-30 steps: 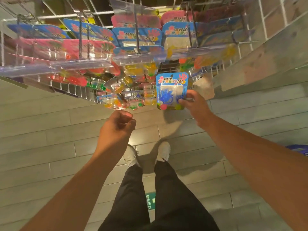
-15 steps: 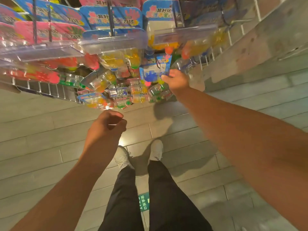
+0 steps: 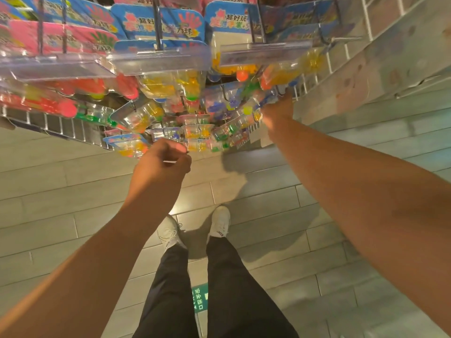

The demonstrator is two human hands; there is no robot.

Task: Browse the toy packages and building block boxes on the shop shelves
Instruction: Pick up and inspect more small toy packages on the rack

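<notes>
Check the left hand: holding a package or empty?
Empty. The left hand is curled into a loose fist below the hanging toy packages, with nothing visible in its grip.

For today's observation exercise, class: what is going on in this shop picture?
A person stands at a rack of hanging toy packages, looking down along it. The right hand reaches in among the lower packages at a peg hook; whether it grips one cannot be told. The left hand hangs in front of the rack with fingers curled, apparently holding nothing. Below are white shoes on a tiled floor.
</notes>
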